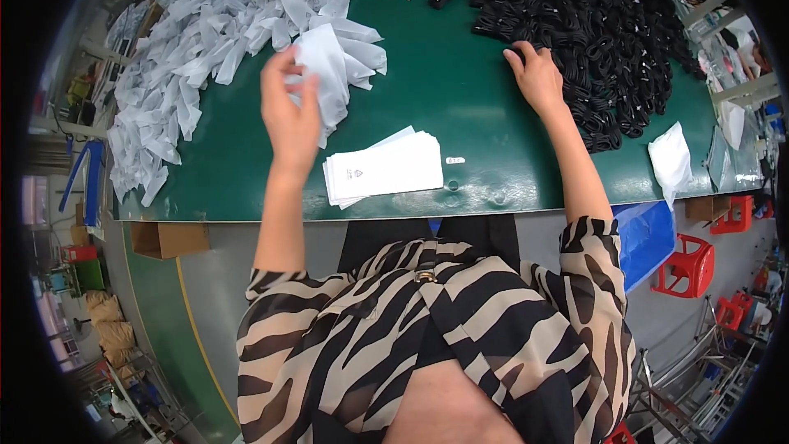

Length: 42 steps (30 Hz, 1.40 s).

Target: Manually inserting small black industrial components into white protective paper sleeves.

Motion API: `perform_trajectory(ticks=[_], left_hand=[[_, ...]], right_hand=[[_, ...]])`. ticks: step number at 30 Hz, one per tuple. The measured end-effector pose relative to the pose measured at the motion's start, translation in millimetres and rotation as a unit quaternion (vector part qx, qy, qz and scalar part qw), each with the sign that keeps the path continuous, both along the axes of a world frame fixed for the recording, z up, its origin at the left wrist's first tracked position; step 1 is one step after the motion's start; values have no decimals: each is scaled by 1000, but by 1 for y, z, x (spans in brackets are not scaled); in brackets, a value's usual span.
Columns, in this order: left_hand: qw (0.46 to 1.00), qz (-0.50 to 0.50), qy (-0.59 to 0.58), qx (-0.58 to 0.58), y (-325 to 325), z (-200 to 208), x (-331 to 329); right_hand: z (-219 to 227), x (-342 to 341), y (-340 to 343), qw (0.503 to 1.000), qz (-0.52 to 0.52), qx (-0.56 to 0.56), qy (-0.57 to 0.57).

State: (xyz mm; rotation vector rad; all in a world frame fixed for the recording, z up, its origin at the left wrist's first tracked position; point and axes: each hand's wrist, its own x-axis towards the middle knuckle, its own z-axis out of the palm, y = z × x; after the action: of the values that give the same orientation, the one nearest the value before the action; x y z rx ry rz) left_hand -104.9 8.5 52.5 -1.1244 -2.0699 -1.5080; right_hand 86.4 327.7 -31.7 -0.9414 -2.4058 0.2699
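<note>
My left hand [290, 115] is beside a white translucent pouch [326, 62] at the near edge of a heap of similar filled pouches [238, 29]. Its thumb and fingers are apart, and the hand appears not to grip the pouch. On the right, my right hand [538, 80] reaches to the left edge of a big pile of coiled black cables [592, 41]. The thumb and forefinger stand apart with nothing seen between them; the other fingertips are partly hidden by the hand. Between my forearms lies a stack of flat white pouches [386, 168] with small dark print.
All this rests on a green table [427, 82]. A small white label [455, 160] lies right of the stack. A crumpled white bag [671, 156] sits by the right front edge. Below are a blue bin [645, 242], a red stool [689, 267] and a cardboard box [171, 240].
</note>
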Motion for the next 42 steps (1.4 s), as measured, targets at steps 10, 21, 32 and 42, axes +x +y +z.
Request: perform_trajectory(ticks=[10,21,32,42], left_hand=[[950,-235,20,-205,-2,-74,105],[936,-217,-225,-159,-1,-70,106],[941,-315,-8,-121,-1,-52,113],[958,-270,-25,-98,4,-40,100]], right_hand=[[0,44,-91,848,160,-469,190],[17,73,-176,864,220,-431,139],[29,76,-176,773,166,-611,44],[36,70,-173,879,358,-228,219]])
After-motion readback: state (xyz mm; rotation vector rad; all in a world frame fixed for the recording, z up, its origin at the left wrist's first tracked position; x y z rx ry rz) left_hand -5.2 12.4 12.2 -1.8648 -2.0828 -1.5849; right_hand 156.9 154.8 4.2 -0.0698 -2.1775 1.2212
